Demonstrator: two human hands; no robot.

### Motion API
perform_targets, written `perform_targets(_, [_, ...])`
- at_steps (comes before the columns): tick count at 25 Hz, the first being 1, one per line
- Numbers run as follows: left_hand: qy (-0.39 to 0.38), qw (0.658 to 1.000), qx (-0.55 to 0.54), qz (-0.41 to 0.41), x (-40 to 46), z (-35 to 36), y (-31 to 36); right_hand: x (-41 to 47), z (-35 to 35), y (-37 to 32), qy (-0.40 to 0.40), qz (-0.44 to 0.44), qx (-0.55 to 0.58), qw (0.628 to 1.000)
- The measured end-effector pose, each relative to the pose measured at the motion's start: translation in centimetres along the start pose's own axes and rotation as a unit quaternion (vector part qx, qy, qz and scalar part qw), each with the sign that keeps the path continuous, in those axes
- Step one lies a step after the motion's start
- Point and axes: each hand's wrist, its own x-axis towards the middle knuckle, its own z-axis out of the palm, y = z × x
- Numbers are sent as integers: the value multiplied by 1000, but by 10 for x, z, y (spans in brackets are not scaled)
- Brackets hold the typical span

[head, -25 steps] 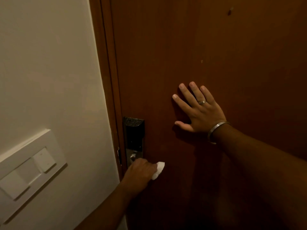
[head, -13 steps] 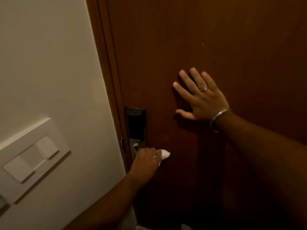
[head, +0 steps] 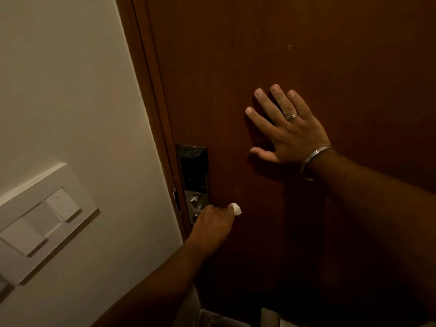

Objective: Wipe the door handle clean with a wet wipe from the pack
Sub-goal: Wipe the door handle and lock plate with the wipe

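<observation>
A dark brown wooden door [head: 295,55] fills the right of the view. Its lock plate [head: 193,168], black on top and silver below, sits at the door's left edge. My left hand [head: 213,223] is closed over the door handle, which is hidden beneath it, and grips a white wet wipe [head: 236,209] whose end pokes out past the fingers. My right hand [head: 286,131] lies flat on the door, fingers spread, up and to the right of the lock. It wears a ring and a metal bangle. No wipe pack is in view.
A cream wall [head: 70,90] stands left of the brown door frame [head: 153,86]. A white switch panel [head: 44,220] is mounted on the wall at lower left. Pale floor objects [head: 271,317] show at the bottom edge.
My view has tilted down a little, so the hands and lock sit higher in frame than 1.0 s ago. My left hand has shifted slightly along the handle with the wipe. My right hand stays flat on the door.
</observation>
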Motion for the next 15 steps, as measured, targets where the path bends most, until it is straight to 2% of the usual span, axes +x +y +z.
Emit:
perform_targets(1, [18, 999, -7, 27, -10, -3, -12, 1, 0, -1, 0, 0, 2, 1000])
perform_targets(3, [31, 999, -9, 29, -28, -8, -49, 0, 1, -2, -1, 0, 3, 1000])
perform_targets(5, [13, 997, -64, -41, -39, -19, -69, -1, 2, -1, 0, 4, -6, 1000])
perform_targets(7, [3, 978, -178, -109, -22, -23, -50, 0, 2, -1, -1, 5, -2, 1000])
perform_targets(8, [-4, 976, -187, -113, -8, -19, -33, 0, 1, -2, -2, 3, 0, 1000])
perform_targets(10, [-5, 985, -129, -111, 8, -7, 4, 0, -1, -1, -3, -2, -4, 1000])
perform_targets(11, [9, 993, -84, -77, 4, -7, 11, 0, -2, 1, -2, -4, -7, 1000])
perform_targets(13, [16, 999, -42, 17, -13, -12, -8, 0, -2, 0, -1, -2, -5, 1000])
perform_targets(14, [26, 998, -44, 25, -24, -15, -26, 0, -2, -1, -1, -2, -5, 1000])
perform_targets(15, [37, 999, -40, -1, -36, -20, -42, 0, -1, -2, 0, -3, -7, 1000])
